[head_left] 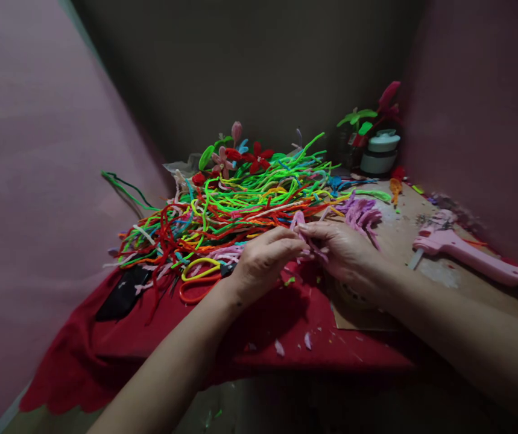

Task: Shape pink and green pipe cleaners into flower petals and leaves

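At far left of the grip, nearer the cloth's edge, a flat black item (pixel 123 295) lies on the red cloth (pixel 286 352). Between it and the grip rest scissors (pixel 202 270) with yellow and orange handles, just beside the left wrist. Beyond the grip, mostly to its left, spreads a tangled heap of coloured fuzzy stems (pixel 245 196).

The left hand (pixel 265 256) comes in from the near left, its fingers drawn together on a pink fuzzy piece (pixel 299 219). The piece is located at the meeting point of both hands, held above the cloth. Its bent upper part stands up past the fingertips, on the far side of the grip; its long axis appears to slant from there down toward the right palm. The right hand (pixel 344 247) has thumb and fingers pinched on the same piece. Neither hand is nearer; both are in contact. The lower ends are partly hidden by the fingers.

Just beyond the right hand lies a mauve bundle (pixel 362 216). Further right, well apart, a pink glue gun (pixel 476 256) rests on brown board (pixel 403 232).
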`<move>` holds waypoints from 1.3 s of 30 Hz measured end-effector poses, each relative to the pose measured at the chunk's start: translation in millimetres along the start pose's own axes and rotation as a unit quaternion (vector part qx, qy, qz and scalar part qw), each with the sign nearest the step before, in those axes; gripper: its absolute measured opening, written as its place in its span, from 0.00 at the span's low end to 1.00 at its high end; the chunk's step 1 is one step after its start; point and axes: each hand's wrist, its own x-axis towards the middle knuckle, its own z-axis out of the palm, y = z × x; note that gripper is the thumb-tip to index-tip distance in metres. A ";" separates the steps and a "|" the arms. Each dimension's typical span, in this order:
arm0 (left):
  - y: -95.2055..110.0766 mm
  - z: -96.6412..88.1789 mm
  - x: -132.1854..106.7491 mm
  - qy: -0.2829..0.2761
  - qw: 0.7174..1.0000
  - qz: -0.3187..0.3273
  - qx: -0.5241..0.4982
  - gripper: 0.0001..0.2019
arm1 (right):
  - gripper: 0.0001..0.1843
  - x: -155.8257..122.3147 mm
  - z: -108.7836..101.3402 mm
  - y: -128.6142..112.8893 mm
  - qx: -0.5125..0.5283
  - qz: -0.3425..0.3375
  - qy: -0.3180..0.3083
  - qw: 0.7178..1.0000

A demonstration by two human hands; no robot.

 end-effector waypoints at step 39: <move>14.2 -0.5 -3.5 -0.007 0.987 0.013 0.157 0.07 | 0.09 -9.9 0.1 1.0 -0.252 -0.098 0.036 0.962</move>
